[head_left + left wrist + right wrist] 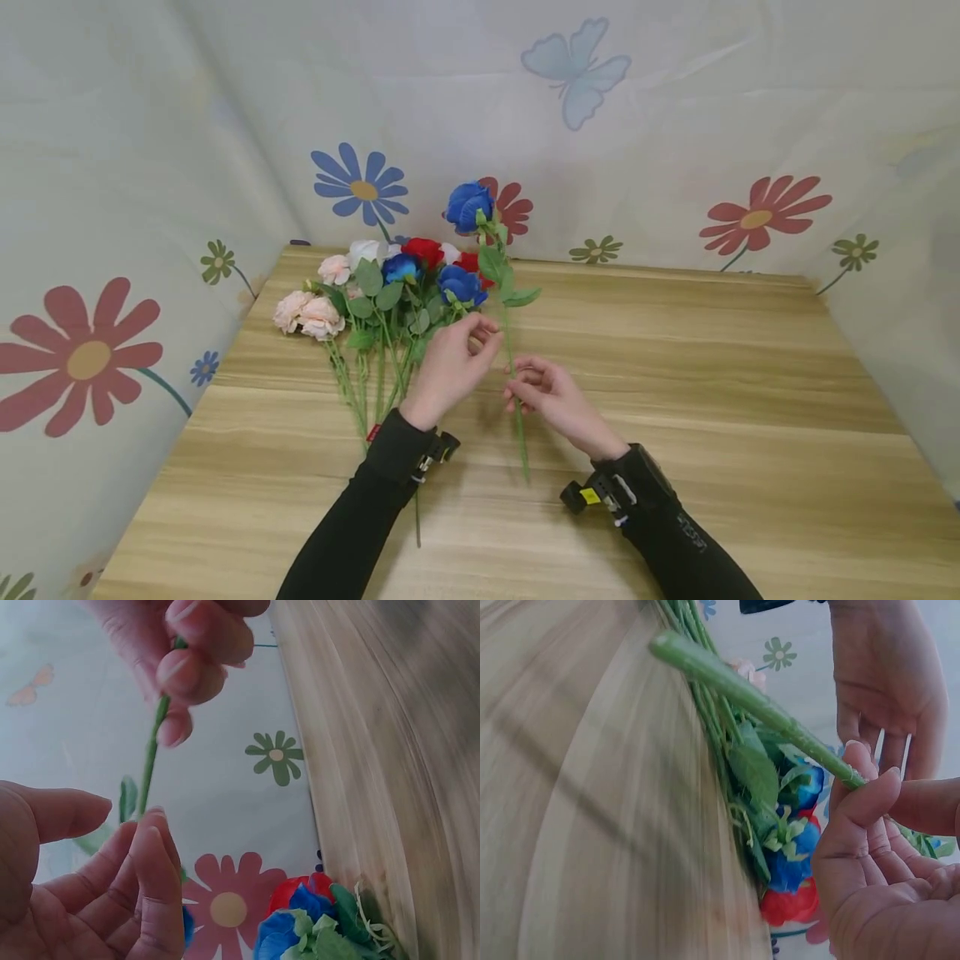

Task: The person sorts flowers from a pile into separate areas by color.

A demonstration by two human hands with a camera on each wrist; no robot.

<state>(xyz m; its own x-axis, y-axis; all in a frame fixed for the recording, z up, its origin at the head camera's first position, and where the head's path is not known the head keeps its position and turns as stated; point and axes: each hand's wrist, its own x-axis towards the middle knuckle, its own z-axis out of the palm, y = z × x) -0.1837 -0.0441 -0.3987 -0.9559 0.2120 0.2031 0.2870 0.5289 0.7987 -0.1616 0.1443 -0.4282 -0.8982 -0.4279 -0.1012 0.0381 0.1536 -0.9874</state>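
A blue artificial rose stands nearly upright above the table, its long green stem pointing down. My right hand pinches the lower stem between thumb and fingers; in the right wrist view the cut end of the stem sticks out past the fingertips. Just left of the stem is my left hand. In the left wrist view its thumb stays apart from the loosely bent fingers, whose tips are at the stem; whether they touch it I cannot tell.
Several artificial flowers lie together on the left of the wooden table: pale pink roses, a white rose, a red rose and blue roses. A flower-printed cloth hangs behind and at the sides.
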